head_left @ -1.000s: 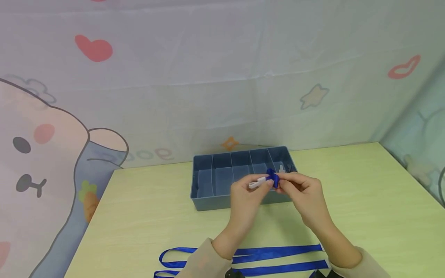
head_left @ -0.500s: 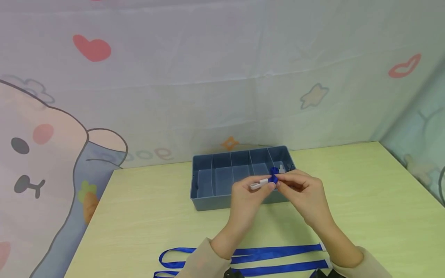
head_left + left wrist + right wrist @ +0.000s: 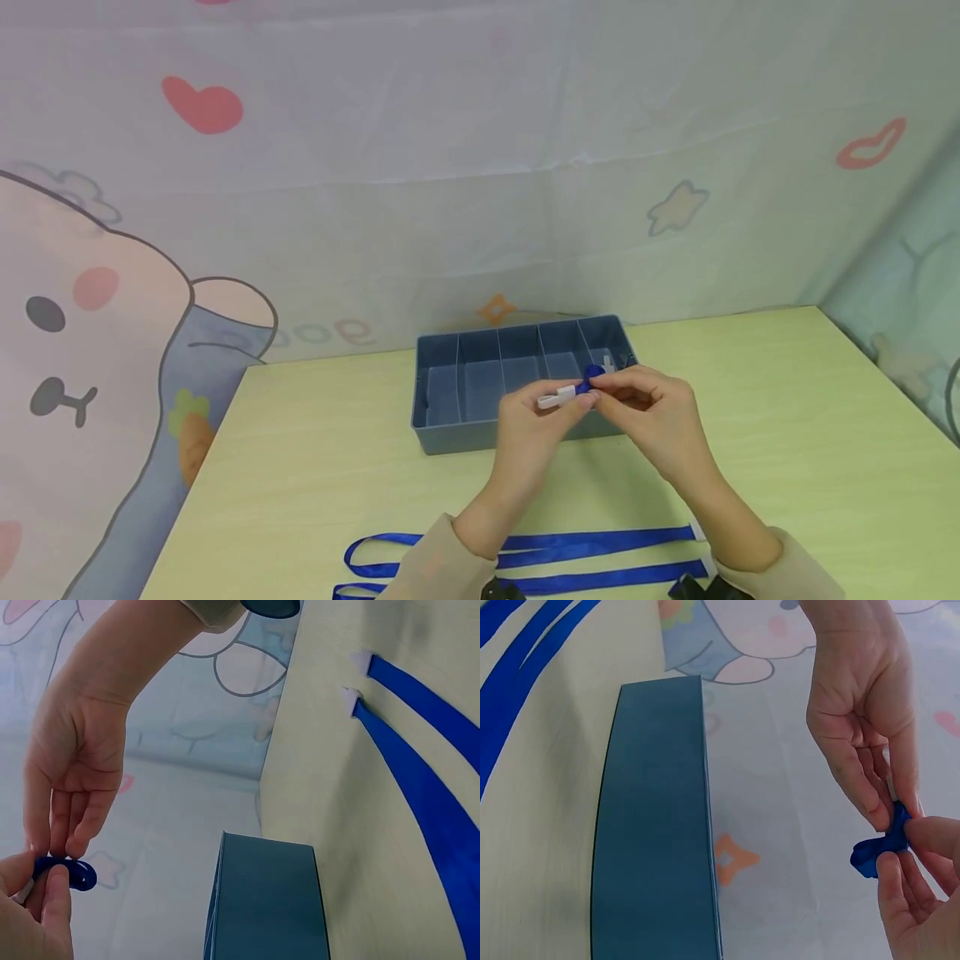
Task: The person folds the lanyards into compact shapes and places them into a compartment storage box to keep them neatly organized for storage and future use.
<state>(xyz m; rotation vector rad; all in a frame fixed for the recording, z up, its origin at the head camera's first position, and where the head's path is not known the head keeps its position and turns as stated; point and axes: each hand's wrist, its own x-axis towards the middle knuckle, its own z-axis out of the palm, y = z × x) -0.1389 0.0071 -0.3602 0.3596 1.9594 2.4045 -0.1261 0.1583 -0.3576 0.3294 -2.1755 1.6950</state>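
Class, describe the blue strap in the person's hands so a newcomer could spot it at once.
Start with the divided blue-grey tray on the table. Near its right end in the head view, the left hand and right hand pinch the blue strap. It is bunched up and held aloft, whereas the other straps lie lengthwise on the table.

Long beige sleeves (image 3: pixel 444 560) covered both arms.
The cuffs (image 3: pixel 780 552) ended above the wrists; a dark, rounded fitting (image 3: pixel 271 606) sat beside the right one, and black parts (image 3: pixel 708 588), partly cut off, showed near both sleeves.
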